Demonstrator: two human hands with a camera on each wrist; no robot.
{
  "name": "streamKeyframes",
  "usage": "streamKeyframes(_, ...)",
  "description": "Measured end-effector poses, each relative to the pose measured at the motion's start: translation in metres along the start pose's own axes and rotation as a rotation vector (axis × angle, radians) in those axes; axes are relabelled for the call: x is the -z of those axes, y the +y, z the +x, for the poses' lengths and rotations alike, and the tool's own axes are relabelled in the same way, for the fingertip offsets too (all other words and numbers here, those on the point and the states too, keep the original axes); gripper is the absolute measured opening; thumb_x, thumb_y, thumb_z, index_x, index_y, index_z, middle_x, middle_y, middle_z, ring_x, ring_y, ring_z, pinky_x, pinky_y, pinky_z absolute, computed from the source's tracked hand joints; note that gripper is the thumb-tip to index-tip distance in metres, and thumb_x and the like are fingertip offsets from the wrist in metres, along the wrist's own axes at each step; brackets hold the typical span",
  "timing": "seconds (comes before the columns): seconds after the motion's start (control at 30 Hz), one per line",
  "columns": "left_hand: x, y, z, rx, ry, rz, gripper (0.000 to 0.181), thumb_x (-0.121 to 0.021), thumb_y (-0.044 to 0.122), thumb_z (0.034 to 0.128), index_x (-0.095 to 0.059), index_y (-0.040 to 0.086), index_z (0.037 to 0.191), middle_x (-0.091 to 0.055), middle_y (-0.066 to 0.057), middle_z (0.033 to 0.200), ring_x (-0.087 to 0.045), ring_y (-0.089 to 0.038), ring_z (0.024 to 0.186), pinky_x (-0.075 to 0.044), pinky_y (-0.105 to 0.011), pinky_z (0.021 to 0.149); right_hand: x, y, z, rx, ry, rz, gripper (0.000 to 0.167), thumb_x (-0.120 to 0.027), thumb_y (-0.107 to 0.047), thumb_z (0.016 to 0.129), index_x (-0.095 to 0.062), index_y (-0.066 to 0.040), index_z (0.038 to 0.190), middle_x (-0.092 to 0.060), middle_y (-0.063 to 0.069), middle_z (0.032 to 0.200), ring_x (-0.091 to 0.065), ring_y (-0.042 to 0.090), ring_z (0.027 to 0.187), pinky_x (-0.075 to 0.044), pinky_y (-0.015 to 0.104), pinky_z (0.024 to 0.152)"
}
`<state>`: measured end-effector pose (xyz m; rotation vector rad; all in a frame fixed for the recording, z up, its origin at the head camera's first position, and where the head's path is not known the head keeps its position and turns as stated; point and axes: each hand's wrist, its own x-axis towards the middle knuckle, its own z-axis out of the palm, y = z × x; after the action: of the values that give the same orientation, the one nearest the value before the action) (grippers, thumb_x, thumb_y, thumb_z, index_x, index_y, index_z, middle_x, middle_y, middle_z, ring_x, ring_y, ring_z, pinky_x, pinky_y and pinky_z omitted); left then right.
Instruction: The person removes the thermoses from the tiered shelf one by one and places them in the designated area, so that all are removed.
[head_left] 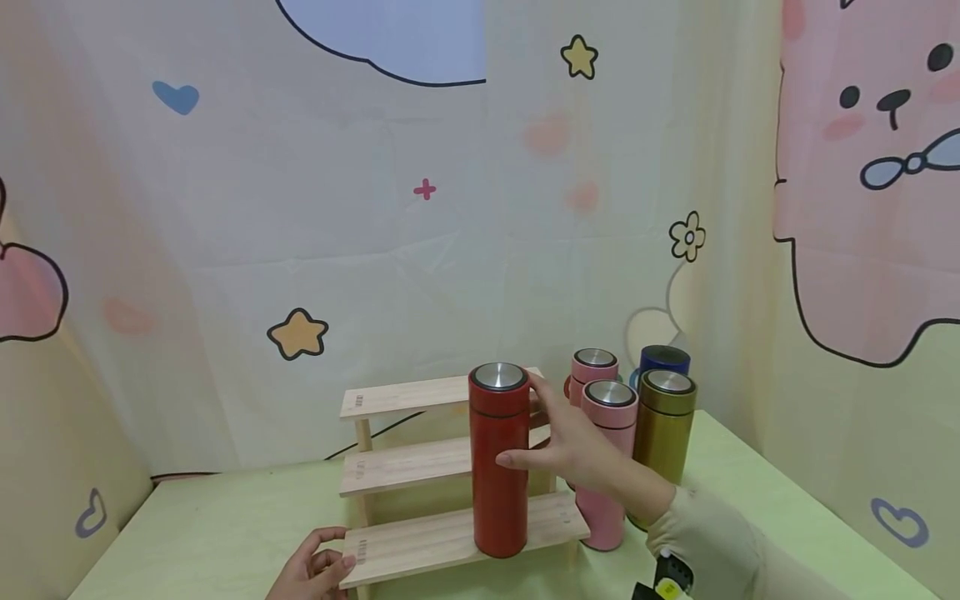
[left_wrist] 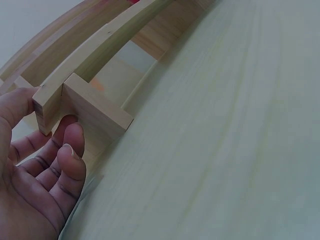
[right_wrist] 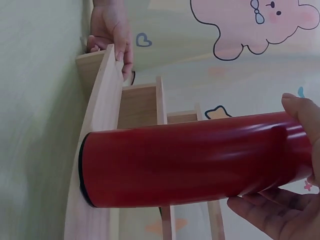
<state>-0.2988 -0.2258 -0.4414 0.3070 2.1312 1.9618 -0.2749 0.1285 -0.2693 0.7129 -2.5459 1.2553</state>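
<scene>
My right hand [head_left: 577,442] grips a red thermos flask [head_left: 498,475] with a steel-topped lid. The thumb is on its near side, and the fingers go behind it, partly hidden. The flask stands upright at the front edge of the lowest step of a three-tier wooden shelf [head_left: 412,537]. Whether its base [right_wrist: 86,170] touches the board, I cannot tell. At the shelf's left end, my left hand [head_left: 311,567] pinches the lowest board's corner. In the left wrist view, that hand [left_wrist: 42,170] has one digit on top of the board end [left_wrist: 47,107] and curled fingers beneath.
Right of the shelf stand several more flasks: a pink one [head_left: 609,458], another pink one [head_left: 595,367] behind, a gold one [head_left: 663,433] and a blue one [head_left: 664,358]. A light green tabletop [head_left: 217,525] lies underneath. Printed cloth [head_left: 360,208] hangs behind and at both sides.
</scene>
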Motion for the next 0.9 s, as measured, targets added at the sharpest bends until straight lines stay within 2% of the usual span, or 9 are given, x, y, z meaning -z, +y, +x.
streamKeyframes(0.2, 0.0, 0.0, 0.0, -0.003, -0.004, -0.005, 0.072, -0.064, 0.025, 0.0929, -0.023, -0.014, 0.137, -0.064, -0.001, 0.087, -0.064, -0.015, 0.07, -0.054, -0.027, 0.065, -0.007, 0.002, 0.001, -0.01, 0.04, 0.014, 0.1, -0.084, -0.03, 0.072, -0.021, -0.025, 0.15, -0.062, 0.007, 0.122, -0.058, 0.026, 0.111, -0.056, 0.032, 0.074)
streamKeyframes(0.47, 0.001, 0.0, 0.002, 0.004, 0.008, -0.001, 0.072, -0.063, 0.026, 0.0931, -0.023, -0.014, 0.137, -0.063, -0.001, 0.086, -0.063, -0.014, 0.074, -0.054, -0.028, 0.068, -0.014, 0.007, -0.001, 0.016, 0.039, 0.041, 0.096, -0.082, -0.026, 0.076, -0.021, -0.017, 0.15, -0.064, 0.012, 0.117, -0.061, 0.027, 0.108, -0.056, 0.03, 0.072)
streamKeyframes(0.63, 0.0, -0.003, 0.003, 0.002, 0.016, -0.003, 0.072, -0.063, 0.025, 0.0927, -0.022, -0.015, 0.136, -0.064, -0.001, 0.085, -0.064, -0.014, 0.075, -0.054, -0.029, 0.068, -0.016, 0.007, -0.002, 0.016, 0.065, 0.045, 0.096, -0.082, -0.026, 0.076, -0.021, -0.018, 0.149, -0.065, 0.009, 0.116, -0.061, 0.025, 0.106, -0.055, 0.027, 0.071)
streamKeyframes(0.9, 0.001, -0.003, 0.003, -0.004, 0.011, 0.001, 0.07, -0.062, 0.024, 0.0936, -0.022, -0.014, 0.137, -0.064, -0.001, 0.086, -0.063, -0.014, 0.075, -0.054, -0.029, 0.068, -0.012, 0.001, -0.006, 0.016, 0.089, 0.01, 0.096, -0.082, -0.027, 0.075, -0.022, -0.016, 0.149, -0.066, 0.014, 0.117, -0.062, 0.027, 0.108, -0.055, 0.027, 0.07)
